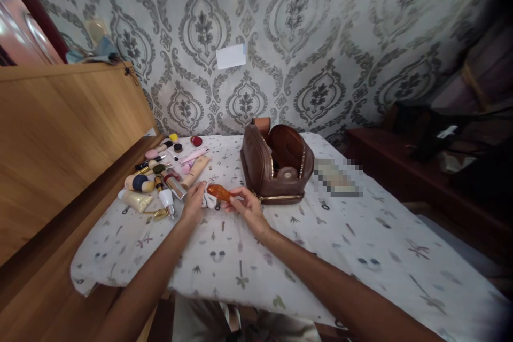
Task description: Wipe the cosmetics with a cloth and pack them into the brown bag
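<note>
My right hand (247, 204) holds a glossy orange-brown bottle (218, 192) by one end, low over the table. My left hand (195, 200) grips a small white cloth (209, 201) pressed against the bottle's other end. Both hands meet just in front of an open brown leather pouch (274, 165), which stands unzipped with its inside showing. To the left of my left hand lies a spread of cosmetics (162, 176): tubes, small bottles, a pink stick and round sponges.
The table carries a white patterned cloth (340, 246). A wooden headboard or panel (60, 133) rises along the left. A blurred flat item (337, 177) lies right of the pouch. Dark furniture with bags (433, 139) stands at the right, by the patterned wall.
</note>
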Tool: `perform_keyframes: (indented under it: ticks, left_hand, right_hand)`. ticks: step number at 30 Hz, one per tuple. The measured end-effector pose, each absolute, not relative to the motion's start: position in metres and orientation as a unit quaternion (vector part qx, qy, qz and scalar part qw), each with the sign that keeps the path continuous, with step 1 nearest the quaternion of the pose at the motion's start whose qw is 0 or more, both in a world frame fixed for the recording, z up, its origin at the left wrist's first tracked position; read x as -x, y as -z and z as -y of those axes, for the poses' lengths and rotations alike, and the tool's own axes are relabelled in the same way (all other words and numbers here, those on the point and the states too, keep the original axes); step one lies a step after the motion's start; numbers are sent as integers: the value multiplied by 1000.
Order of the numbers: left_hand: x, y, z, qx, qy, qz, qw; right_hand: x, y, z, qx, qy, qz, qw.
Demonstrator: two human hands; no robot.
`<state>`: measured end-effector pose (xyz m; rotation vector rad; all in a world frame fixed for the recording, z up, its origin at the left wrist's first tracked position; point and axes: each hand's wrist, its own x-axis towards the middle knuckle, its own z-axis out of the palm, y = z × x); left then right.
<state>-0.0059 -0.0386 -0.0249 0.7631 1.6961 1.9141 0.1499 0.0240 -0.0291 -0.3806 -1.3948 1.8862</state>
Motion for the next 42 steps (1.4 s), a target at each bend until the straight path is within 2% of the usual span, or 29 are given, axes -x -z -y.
perform_keyframes:
  ticks: [11, 19, 23, 29, 37, 42]
  left_hand:
    - [-4, 23, 48, -380, -638, -638, 204]
    - [-9, 20, 56, -577, -509, -620, 155]
    - [-6, 19, 56, -590, -503, -605, 182]
    - [-4, 19, 57, -599, -530, -553, 235]
    - [-14, 12, 61, -587, -557, -553, 198]
    - [-12, 7, 65, -588, -545, -554, 224]
  right_hand:
    - [-152, 30, -23, 176, -807, 488, 282]
    - [-153, 27, -28, 158, -850, 417, 279]
    - [-153, 27, -35, 161, -868, 380, 277]
    - [-153, 26, -40, 160, -878, 387, 232]
    - [-152, 23, -36, 159, -886, 338, 273]
    - [-153, 20, -31, 157, -888, 317, 294]
